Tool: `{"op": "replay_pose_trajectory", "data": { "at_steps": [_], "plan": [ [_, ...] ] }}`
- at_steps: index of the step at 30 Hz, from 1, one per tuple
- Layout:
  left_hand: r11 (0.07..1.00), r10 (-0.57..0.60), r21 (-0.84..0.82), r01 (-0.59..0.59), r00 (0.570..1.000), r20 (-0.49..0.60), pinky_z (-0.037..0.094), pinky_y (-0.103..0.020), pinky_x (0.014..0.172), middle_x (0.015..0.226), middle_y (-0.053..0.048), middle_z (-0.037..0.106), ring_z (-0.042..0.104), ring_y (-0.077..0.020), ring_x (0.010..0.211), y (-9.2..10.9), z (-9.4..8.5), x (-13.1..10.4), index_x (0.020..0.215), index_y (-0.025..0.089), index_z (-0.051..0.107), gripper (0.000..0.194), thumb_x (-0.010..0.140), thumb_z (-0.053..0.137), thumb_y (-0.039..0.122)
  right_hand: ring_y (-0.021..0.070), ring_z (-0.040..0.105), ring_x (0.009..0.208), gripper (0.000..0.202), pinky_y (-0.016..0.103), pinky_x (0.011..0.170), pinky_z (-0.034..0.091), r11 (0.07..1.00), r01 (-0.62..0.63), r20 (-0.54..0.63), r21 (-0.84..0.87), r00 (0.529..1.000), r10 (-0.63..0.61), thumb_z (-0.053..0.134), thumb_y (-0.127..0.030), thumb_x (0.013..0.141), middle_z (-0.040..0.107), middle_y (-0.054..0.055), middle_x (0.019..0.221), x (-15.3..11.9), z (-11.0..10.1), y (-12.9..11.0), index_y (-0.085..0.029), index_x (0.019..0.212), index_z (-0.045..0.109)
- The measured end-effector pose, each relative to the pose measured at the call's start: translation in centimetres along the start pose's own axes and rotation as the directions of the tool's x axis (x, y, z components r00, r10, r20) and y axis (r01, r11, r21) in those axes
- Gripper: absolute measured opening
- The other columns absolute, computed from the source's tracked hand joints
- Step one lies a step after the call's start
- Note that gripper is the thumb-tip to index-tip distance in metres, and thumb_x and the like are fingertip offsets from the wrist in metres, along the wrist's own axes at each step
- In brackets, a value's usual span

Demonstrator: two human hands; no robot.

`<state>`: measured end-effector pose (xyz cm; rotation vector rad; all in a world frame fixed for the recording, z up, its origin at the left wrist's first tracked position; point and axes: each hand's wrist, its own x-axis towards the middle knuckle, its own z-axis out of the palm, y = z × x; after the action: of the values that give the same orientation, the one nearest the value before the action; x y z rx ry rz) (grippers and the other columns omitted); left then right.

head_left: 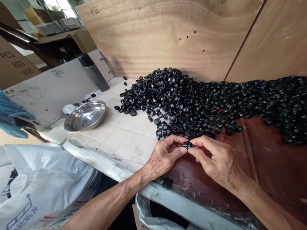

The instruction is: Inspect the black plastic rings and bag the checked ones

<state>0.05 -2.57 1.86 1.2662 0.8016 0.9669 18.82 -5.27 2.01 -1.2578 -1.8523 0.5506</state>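
Note:
A small black ring-shaped plastic part [187, 145] is pinched between both hands above the front of the worktable. My left hand [166, 153] grips its left side with thumb and fingers, closed. On the other side my right hand [216, 155] holds it the same way, fingertips nearly meeting the left ones. Just behind the hands spreads a large pile of black rings [173, 94]. Further right, a second heap of black parts [294, 101] runs along the wooden board. One black piece [167, 182] lies by the table's front edge, below my left wrist.
A shallow metal bowl [85, 116] and a dark thermos [93, 72] stand at the left. Wooden boards [173, 26] wall off the back. White sacks [39, 185] lie at the lower left, with a blue cloth [0, 111] above. An open plastic bag [167, 225] hangs under the edge.

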Motion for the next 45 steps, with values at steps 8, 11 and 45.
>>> {"op": "replay_pose_trajectory", "data": {
  "at_steps": [8, 11, 45],
  "plan": [
    [0.998, -0.057, -0.036, 0.057, 0.998, 0.015, 0.053, -0.032, 0.092, 0.106, -0.008, 0.073, 0.069, -0.0198, 0.097, 0.4, 0.0, -0.1, 0.106, 0.015, 0.071, 0.03, 0.084, 0.077, 0.033, 0.0164, 0.066, 0.066, 0.015, 0.027, 0.065, 0.053, 0.997, -0.035, 0.0, 0.067, 0.999, 0.035, 0.059, -0.036, 0.097, 0.069, 0.002, 0.08, -0.1, 0.1, 0.0, -0.022, 0.097, 0.065],
    [0.998, -0.05, -0.037, 0.051, 0.998, 0.023, 0.054, -0.033, 0.091, 0.104, -0.008, 0.073, 0.07, -0.0196, 0.094, 0.6, 0.1, -0.1, 0.105, 0.014, 0.071, 0.031, 0.083, 0.079, 0.033, 0.014, 0.061, 0.051, 0.023, 0.025, 0.055, 0.049, 0.984, -0.162, 0.017, 0.076, 0.987, 0.162, 0.055, -0.04, 0.099, 0.064, -0.001, 0.062, -0.1, 0.1, 0.0, -0.022, 0.085, 0.063],
    [0.73, 0.002, 0.684, -0.011, 1.0, 0.014, 0.04, -0.023, 0.056, 0.07, 0.002, 0.061, 0.052, -0.0107, 0.06, -0.5, -1.3, -0.4, 0.084, 0.017, 0.064, 0.021, 0.092, 0.063, 0.036, 0.0163, 0.062, 0.069, 0.006, 0.027, 0.064, 0.047, 0.969, -0.166, 0.153, -0.181, 0.969, 0.195, 0.059, -0.016, 0.083, 0.064, 0.001, 0.078, 0.4, -1.1, 2.9, -0.021, 0.085, 0.063]
  ]
}}
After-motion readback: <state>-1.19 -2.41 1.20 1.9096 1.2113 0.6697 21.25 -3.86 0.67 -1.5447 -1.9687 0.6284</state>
